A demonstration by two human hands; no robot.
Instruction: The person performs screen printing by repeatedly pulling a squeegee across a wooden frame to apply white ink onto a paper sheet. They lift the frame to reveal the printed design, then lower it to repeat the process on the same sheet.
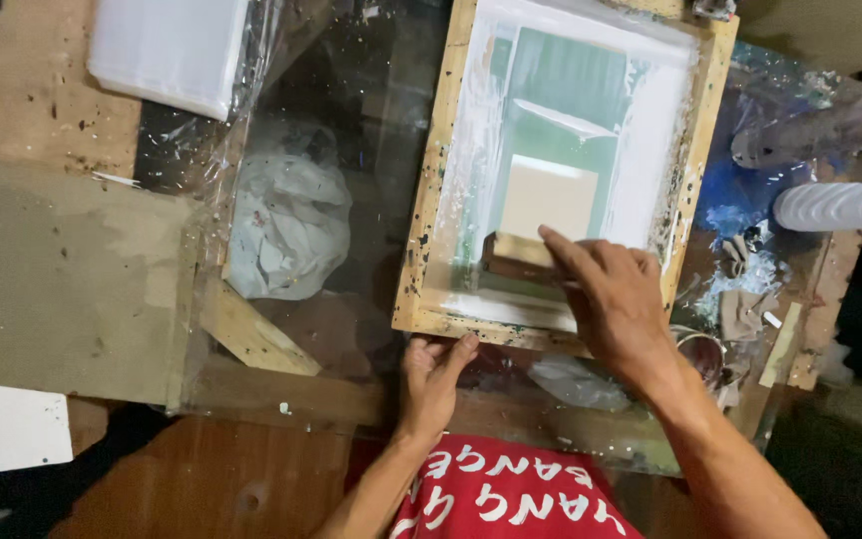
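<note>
The right hand grips a stiff wooden squeegee low on the taut, ink-slick mesh, best held along its top, while the left hand, fingers curled, steadies the rigid wooden frame by its near edge

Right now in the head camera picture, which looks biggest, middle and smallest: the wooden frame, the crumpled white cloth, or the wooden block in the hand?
1. Wooden frame, biggest by far.
2. Crumpled white cloth, middle, though it lies lower under the clear sheet, so may look smaller.
3. Wooden block, smallest, partly covered by the right hand.
</note>
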